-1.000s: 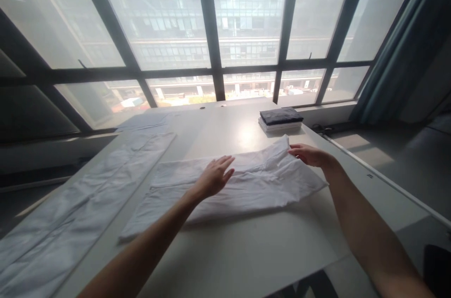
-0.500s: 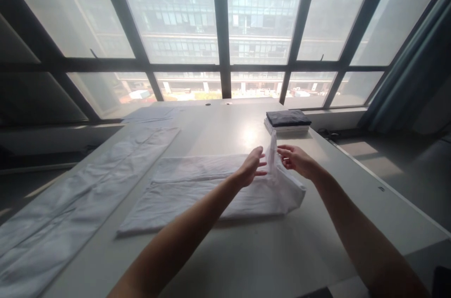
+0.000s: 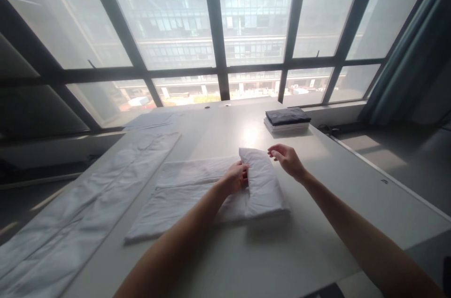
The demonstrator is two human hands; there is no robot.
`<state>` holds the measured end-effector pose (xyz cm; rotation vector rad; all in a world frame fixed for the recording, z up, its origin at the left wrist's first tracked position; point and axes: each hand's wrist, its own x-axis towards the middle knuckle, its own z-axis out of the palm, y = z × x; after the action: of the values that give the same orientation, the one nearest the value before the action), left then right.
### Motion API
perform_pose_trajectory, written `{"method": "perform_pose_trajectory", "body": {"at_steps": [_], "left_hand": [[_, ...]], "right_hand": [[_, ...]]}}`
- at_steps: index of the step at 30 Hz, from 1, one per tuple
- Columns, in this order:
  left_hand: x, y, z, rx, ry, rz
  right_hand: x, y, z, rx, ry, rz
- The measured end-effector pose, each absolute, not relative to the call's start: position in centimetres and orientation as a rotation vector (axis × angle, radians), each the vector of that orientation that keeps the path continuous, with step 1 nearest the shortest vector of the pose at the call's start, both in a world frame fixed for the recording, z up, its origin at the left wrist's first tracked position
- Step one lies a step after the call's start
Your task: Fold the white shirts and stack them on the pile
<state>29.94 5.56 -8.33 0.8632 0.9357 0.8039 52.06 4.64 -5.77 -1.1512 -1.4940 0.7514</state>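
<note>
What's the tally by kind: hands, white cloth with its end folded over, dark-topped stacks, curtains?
Hands: 2 (left hand, right hand)
White cloth with its end folded over: 1
Dark-topped stack: 1
Curtain: 1
Total: 5

The partly folded garment (image 3: 264, 183) is plain white, as is the long garment (image 3: 88, 209) at left. The stack's top cloth (image 3: 288, 116) is dark navy, its lower cloths (image 3: 289, 127) white. The tabletop (image 3: 218, 133) is white, the curtain (image 3: 401, 49) blue-grey.
</note>
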Motion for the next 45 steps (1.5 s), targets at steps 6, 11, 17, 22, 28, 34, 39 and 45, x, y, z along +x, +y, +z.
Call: {"method": "perform_pose_trajectory", "body": {"at_steps": [6, 11, 17, 22, 28, 34, 39, 45], "left_hand": [[30.3, 5.2, -7.6, 0.904, 1.002, 0.831], [28.9, 4.7, -5.2, 1.557, 1.248, 0.75], [30.0, 0.8, -5.4, 2.575, 1.427, 0.695], [31.8, -2.1, -9.6, 2.762, 1.308, 0.402], [31.3, -1.4, -9.4, 2.778, 1.296, 0.344], [30.0, 3.6, -7.5, 2.703, 1.48, 0.416], [28.9, 5.8, -10.0, 2.654, 1.531, 0.287], [28.1, 6.0, -11.5, 2.725, 1.481, 0.275]], "right_hand": [[50.8, 5.3, -9.3, -1.254, -1.706, 0.362], [49.7, 5.7, -11.8, -1.333, -2.001, 0.353], [48.7, 4.9, -11.4, -1.528, -2.2, 0.41], [49.6, 5.6, -10.8, -1.566, -2.187, 0.433], [50.4, 6.5, -10.9, -1.684, -2.254, 0.37], [50.2, 6.3, -10.9, -1.685, -2.168, 0.305], [47.7, 4.1, -10.0, -1.638, -2.01, 0.19], [43.5, 0.1, -10.1, -1.551, -2.272, 0.231]]}}
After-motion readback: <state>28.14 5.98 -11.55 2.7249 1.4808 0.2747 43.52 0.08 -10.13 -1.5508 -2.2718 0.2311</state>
